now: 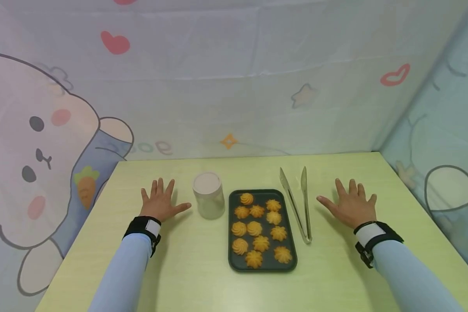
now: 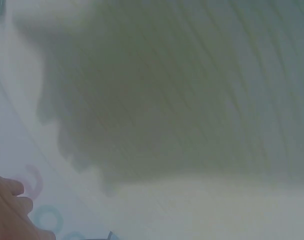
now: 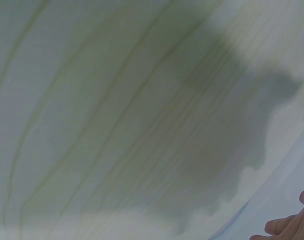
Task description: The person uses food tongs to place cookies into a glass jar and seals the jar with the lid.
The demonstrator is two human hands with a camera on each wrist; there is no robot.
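In the head view my left hand (image 1: pixel 161 204) is spread over the left of the table, fingers apart, holding nothing. Just right of its thumb stands a clear jar with a pale lid (image 1: pixel 207 183). A dark baking tray (image 1: pixel 265 265) lies in the middle, bearing several golden piped cookies (image 1: pixel 254 228). Metal tongs (image 1: pixel 306 208) rest beside the tray, their arms spread and pointing away from me. To the right of the tongs, my right hand (image 1: pixel 352 206) is also spread and holds nothing. Both wrist views show mostly tabletop, hand shadow and a few fingertips.
The pale wood-grain table (image 1: pixel 195 277) ends at the back against a printed cloth backdrop (image 1: pixel 234 86) with hearts and a cartoon animal. More of this cloth hangs along the right side. Each wrist wears a dark strap (image 1: pixel 144 229).
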